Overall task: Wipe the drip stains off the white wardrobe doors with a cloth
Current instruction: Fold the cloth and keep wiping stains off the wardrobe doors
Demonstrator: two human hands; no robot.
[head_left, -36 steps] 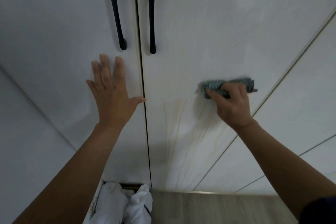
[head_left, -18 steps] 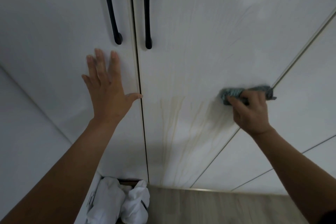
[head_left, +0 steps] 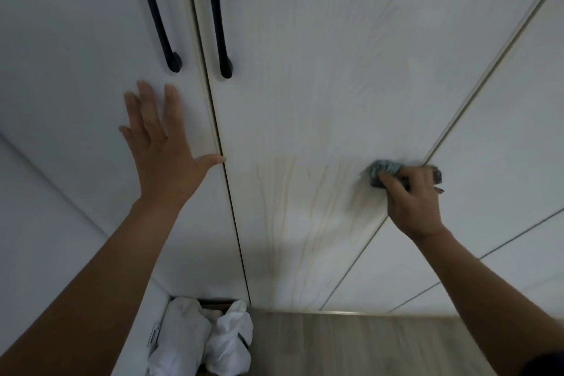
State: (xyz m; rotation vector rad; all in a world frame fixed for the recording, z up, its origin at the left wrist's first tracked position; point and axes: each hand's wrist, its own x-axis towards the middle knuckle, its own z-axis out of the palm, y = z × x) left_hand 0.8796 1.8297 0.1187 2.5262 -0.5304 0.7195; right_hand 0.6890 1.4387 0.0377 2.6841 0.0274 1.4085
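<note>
Grey-green cloth [head_left: 385, 168] sits bunched under the curled fingers of the right hand [head_left: 412, 198], which presses it against the right wardrobe door [head_left: 305, 70], close to that door's right edge. Yellowish drip stains [head_left: 283, 192] run down the same white door just left of the cloth. The left hand [head_left: 161, 146] lies flat on the left door [head_left: 76, 55], fingers spread wide and holding nothing, thumb tip at the gap between doors, below that door's black handle [head_left: 154, 15]

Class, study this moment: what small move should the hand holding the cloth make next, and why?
Probably sweep the cloth left: the right hand presses it near the right edge of the door, while yellowish drip stains lie unwiped to its left.
</note>
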